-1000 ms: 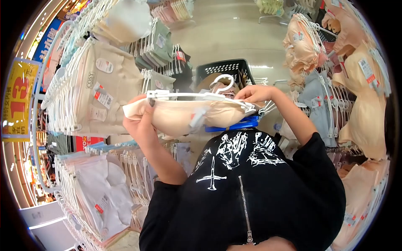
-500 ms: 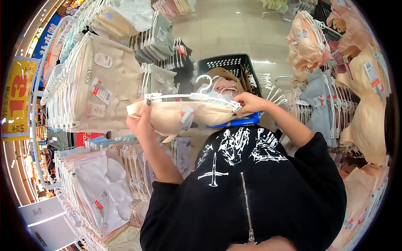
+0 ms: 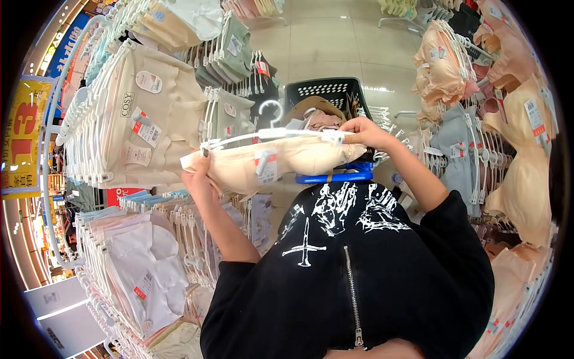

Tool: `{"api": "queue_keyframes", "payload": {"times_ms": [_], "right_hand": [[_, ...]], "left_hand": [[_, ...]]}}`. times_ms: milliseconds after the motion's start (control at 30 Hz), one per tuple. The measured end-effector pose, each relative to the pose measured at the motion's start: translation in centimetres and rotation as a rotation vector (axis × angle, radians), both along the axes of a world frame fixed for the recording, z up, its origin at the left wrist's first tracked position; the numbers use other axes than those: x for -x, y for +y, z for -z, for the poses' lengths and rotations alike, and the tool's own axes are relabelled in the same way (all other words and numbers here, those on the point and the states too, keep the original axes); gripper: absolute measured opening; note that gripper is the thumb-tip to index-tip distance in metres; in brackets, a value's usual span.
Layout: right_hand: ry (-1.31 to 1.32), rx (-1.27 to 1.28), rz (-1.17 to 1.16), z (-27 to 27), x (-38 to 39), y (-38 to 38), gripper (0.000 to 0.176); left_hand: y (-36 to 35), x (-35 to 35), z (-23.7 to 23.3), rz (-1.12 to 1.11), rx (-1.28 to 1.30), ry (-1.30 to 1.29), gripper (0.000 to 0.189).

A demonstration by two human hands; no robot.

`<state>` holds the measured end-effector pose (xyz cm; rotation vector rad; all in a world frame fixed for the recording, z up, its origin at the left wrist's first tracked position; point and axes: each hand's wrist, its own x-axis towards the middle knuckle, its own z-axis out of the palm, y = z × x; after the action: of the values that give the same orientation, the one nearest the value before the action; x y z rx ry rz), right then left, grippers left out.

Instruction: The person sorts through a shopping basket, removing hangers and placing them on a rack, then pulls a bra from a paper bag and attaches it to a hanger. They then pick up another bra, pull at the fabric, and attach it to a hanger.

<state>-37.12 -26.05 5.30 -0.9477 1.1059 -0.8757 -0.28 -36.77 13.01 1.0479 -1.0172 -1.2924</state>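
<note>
I hold a beige bra on a white plastic hanger level in front of my chest. My left hand grips the left end of the bra and hanger from below. Over at the hanger's right end, my right hand pinches the clip. A price tag dangles from the middle of the garment. The hanger's hook points up and away from me. Just behind the bra stands a black plastic basket with blue handles, holding more garments.
Racks of hanging beige and white underwear crowd the left side, with more below. Peach, grey and cream bras hang on the right. A yellow price sign is at far left. Pale tiled floor lies beyond the basket.
Both hands have tilted the bra and hanger, the right end rising and the hook turning upright. My right hand shifted slightly up and right. The basket stays put.
</note>
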Motion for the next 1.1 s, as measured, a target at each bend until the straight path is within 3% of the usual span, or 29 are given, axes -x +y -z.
{"api": "queue_keyframes", "payload": {"times_ms": [300,433,567,667,767,800,867,967,1033,1100], "right_hand": [[-0.152,-0.053,-0.014,-3.4,-0.3,0.9,0.034],[-0.031,0.012,-0.049,-4.8,-0.6,1.6,0.04],[0.17,0.04,0.248,-5.8,-2.1,2.2,0.025],[0.259,0.143,0.292,-7.5,-3.1,2.5,0.018],[0.404,0.316,0.298,-8.6,-4.4,2.8,0.02],[0.461,0.385,0.296,-8.8,-4.8,2.7,0.02],[0.534,0.467,0.273,-8.0,-5.8,2.6,0.022],[0.574,0.504,0.212,-7.6,-6.6,2.5,0.022],[0.577,0.505,0.204,-7.4,-6.8,2.5,0.021],[0.581,0.448,0.191,-7.8,-6.5,2.7,0.021]], "left_hand": [[-0.7,0.6,1.5,-0.067,-0.009,-0.078,0.023],[-0.7,1.1,2.6,-0.099,0.002,-0.068,0.021],[-1.0,0.9,3.9,-0.091,-0.066,-0.127,0.019],[-0.8,1.6,3.9,-0.129,0.021,-0.44,0.024],[0.4,3.8,1.5,-0.304,0.614,-1.057,0.03],[1.2,5.2,-0.2,-0.262,0.768,-1.09,0.033],[2.7,7.6,-1.0,0.103,0.73,-0.805,0.029],[4.9,11.6,-0.9,0.648,0.562,-0.628,0.024],[5.6,13.2,0.1,0.761,0.609,-0.613,0.02],[6.2,13.7,0.5,0.844,0.361,-0.513,0.019]]}}
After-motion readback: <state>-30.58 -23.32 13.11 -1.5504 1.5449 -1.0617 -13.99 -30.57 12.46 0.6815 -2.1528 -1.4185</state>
